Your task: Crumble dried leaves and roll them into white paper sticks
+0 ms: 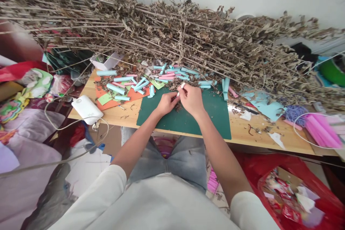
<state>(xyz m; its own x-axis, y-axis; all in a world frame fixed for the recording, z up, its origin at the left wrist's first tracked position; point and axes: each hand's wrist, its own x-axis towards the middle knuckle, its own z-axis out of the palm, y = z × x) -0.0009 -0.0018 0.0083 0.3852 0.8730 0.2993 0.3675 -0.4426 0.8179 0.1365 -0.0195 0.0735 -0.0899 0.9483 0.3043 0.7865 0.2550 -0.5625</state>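
Over the dark green mat, my two hands meet at a small white stick-like piece. My right hand pinches its upper part, and my left hand has its fingers closed at the lower end. Crumbs of dry leaf lie on the mat under my fingers. Behind and left of the hands are several rolled blue paper tubes and thinner pink rolls, some of them on an orange sheet.
A large heap of dried stalks spans the back of the wooden table. A white power bank with a cable sits at the left edge. At the right are a black pen, blue paper and pink paper. A red bag stands below.
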